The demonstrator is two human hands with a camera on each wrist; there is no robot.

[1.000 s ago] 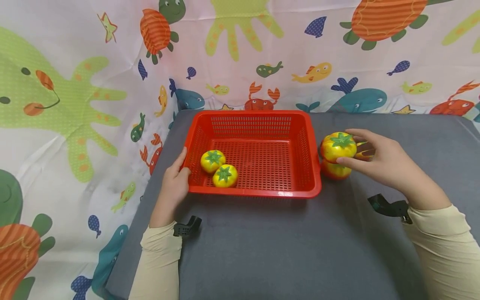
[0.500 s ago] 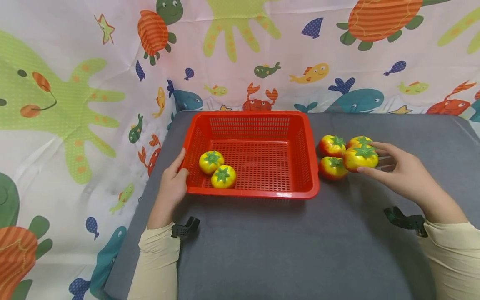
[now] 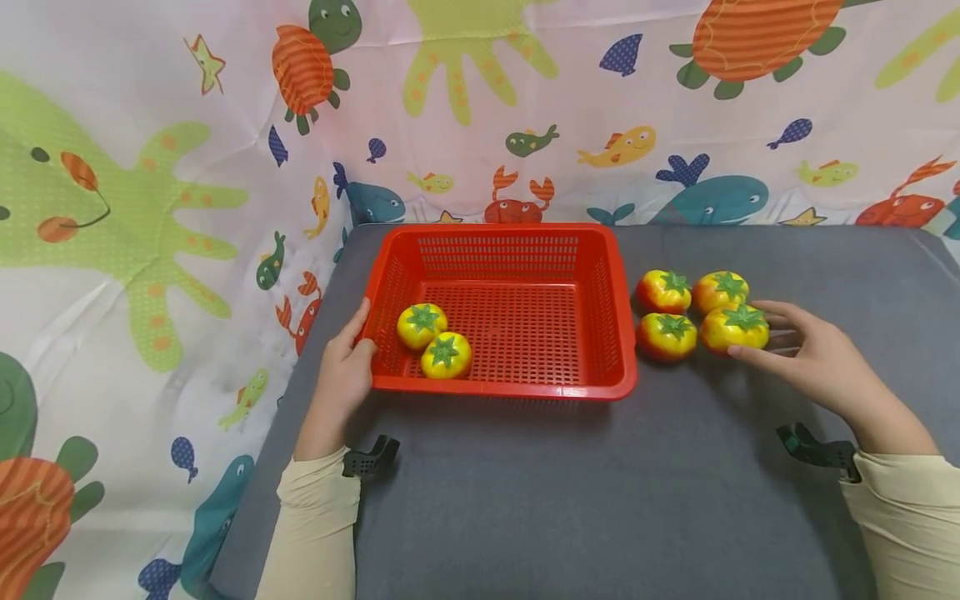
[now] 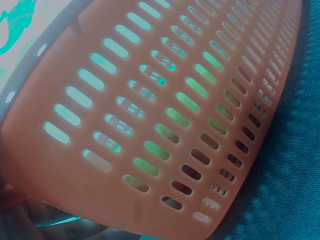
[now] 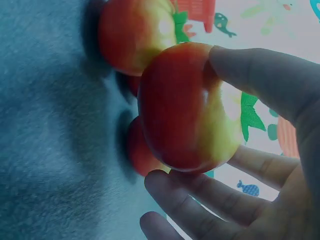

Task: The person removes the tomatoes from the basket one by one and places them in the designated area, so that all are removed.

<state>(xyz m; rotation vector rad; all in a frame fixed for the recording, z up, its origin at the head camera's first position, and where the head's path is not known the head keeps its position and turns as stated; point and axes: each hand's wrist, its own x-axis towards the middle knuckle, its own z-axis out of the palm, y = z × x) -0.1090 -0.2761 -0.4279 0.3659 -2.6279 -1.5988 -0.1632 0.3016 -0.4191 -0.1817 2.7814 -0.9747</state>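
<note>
My left hand (image 3: pixel 342 379) grips the left rim of a red plastic basket (image 3: pixel 495 388); in the left wrist view the slotted basket wall (image 4: pixel 135 120) fills most of the picture. Two yellow-red toy tomatoes with green star-shaped tops, a rear one (image 3: pixel 422 325) and a front one (image 3: pixel 447 357), lie in its left front corner. With thumb and fingertips my right hand (image 3: pixel 813 358) holds another toy tomato (image 3: pixel 731 332), close over the table; its red underside (image 5: pixel 172 107) shows in the right wrist view. Beside it sit three more tomatoes (image 3: pixel 666 337) (image 3: pixel 660 292) (image 3: pixel 716 292), just right of the basket.
A dark grey cloth covers the table (image 3: pixel 570 500). Behind and to the left hangs a white curtain (image 3: pixel 465 158) printed with sea animals, right at the table's edges.
My right hand has carried its tomato to the right and toward me, away from above the tomatoes near the basket, and lowered it. The left hand stays on the basket's rim.
</note>
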